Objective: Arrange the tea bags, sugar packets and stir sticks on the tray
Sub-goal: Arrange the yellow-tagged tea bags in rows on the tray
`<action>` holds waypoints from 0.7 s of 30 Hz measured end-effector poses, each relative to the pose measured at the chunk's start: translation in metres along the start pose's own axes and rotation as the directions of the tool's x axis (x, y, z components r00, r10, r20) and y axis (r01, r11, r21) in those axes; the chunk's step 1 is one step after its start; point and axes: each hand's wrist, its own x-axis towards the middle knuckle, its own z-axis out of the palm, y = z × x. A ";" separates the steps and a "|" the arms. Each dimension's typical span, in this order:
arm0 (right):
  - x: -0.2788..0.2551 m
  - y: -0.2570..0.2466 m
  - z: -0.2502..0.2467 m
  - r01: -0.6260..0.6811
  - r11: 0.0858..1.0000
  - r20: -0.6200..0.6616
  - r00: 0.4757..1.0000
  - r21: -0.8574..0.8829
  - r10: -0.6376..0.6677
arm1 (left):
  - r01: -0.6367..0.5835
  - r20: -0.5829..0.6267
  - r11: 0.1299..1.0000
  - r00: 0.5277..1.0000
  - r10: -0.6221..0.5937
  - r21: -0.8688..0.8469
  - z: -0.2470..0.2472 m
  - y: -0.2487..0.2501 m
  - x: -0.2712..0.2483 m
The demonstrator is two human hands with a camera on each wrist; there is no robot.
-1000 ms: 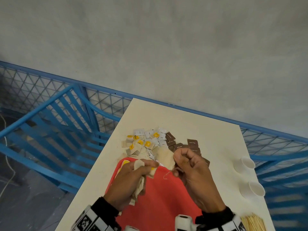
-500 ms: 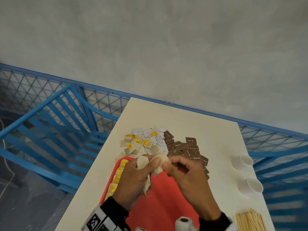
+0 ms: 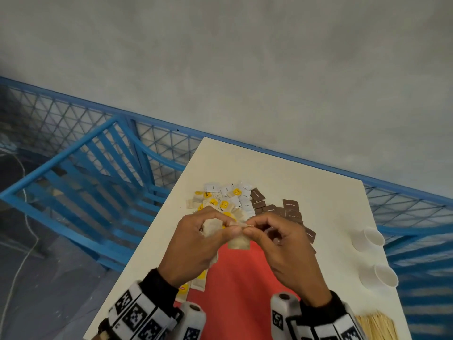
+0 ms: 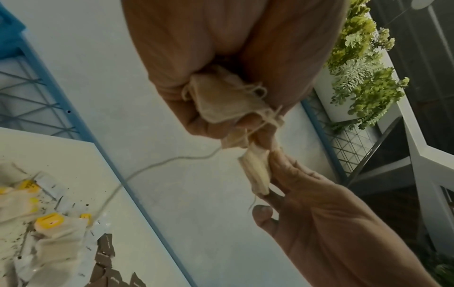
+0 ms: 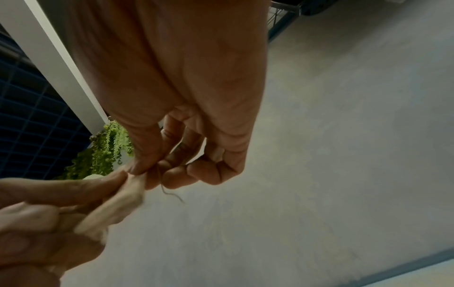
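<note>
Nearest: stir sticks point(image 3: 376, 326) on table point(image 3: 318, 182) at right edge, off tray point(image 3: 240, 285). Few tea bags point(image 3: 196, 282) already on tray's left side. Above tray, left hand point(image 3: 196, 244) clutches bunch of bags; right hand point(image 3: 286, 249) pinches one tea bag point(image 3: 239, 241) btwn both hands. Further: loose pile of bags point(image 3: 220, 202) & brown sugar packets point(image 3: 277, 208) on table beyond tray. Judged early stage; most items left.

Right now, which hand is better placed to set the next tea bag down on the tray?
Right. The right hand pinches a single tea bag above the red tray and holds nothing else, while the left hand grips a bunch of tea bags.
</note>
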 end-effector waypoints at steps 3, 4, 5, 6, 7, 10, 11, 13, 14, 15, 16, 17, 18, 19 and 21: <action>-0.002 -0.003 0.003 -0.014 0.998 0.057 0.998 0.067 0.010 | 0.009 -0.059 1.000 0.998 -0.010 -0.022 -0.004 0.001 -0.001; -0.003 -0.003 0.004 -0.006 0.997 0.089 0.996 0.071 -0.001 | 0.010 -0.067 1.000 0.998 -0.012 -0.024 -0.005 0.001 -0.001; -0.004 -0.001 0.005 -0.001 0.997 0.102 0.995 0.073 -0.006 | 0.010 -0.074 1.000 0.997 -0.012 -0.027 -0.006 0.000 -0.002; -0.005 0.001 0.005 -0.006 0.997 0.090 0.996 0.080 -0.001 | 0.012 -0.079 0.999 0.997 -0.015 -0.039 -0.008 0.000 -0.002; -0.005 0.003 0.006 -0.021 0.996 0.068 0.998 0.092 0.015 | 0.015 -0.083 0.999 0.996 -0.019 -0.049 -0.009 -0.001 -0.002; -0.007 0.004 0.011 -0.039 0.997 0.114 0.993 0.070 0.031 | 0.014 -0.078 0.999 0.997 -0.018 -0.052 -0.012 -0.001 -0.001; -0.009 0.004 0.013 -0.042 0.997 0.123 0.992 0.059 0.035 | 0.016 -0.070 0.998 0.997 -0.021 -0.063 -0.012 -0.001 -0.001; -0.010 0.003 0.016 -0.074 0.996 0.048 0.996 0.059 0.071 | 0.029 -0.050 0.997 0.998 -0.032 -0.074 -0.014 -0.001 0.000; -0.009 0.002 0.017 -0.094 0.993 0.012 0.996 0.071 0.093 | 0.038 -0.041 0.997 0.998 -0.041 -0.073 -0.014 0.000 -0.001; -0.008 0.001 0.018 -0.103 0.992 0.007 0.995 0.078 0.103 | 0.048 -0.033 0.996 0.998 -0.051 -0.073 -0.015 0.000 -0.001; -0.008 0.000 0.020 -0.101 0.992 0.025 0.995 0.080 0.099 | 0.058 -0.022 0.995 0.998 -0.059 -0.075 -0.017 0.000 -0.001; -0.007 -0.002 0.023 -0.093 0.992 0.048 0.995 0.083 0.089 | 0.063 -0.014 0.995 0.998 -0.064 -0.080 -0.018 0.000 -0.002; -0.007 -0.004 0.027 -0.093 0.991 0.064 0.994 0.096 0.087 | 0.064 -0.011 0.994 0.998 -0.066 -0.083 -0.019 -0.002 -0.002; -0.006 -0.004 0.031 -0.104 0.987 0.070 0.993 0.122 0.096 | 0.068 -0.012 0.994 0.998 -0.070 -0.081 -0.021 -0.003 -0.002; -0.007 0.000 0.040 -0.151 0.964 0.070 0.988 0.219 0.139 | 0.088 -0.022 0.994 0.996 -0.090 -0.066 -0.027 -0.010 -0.004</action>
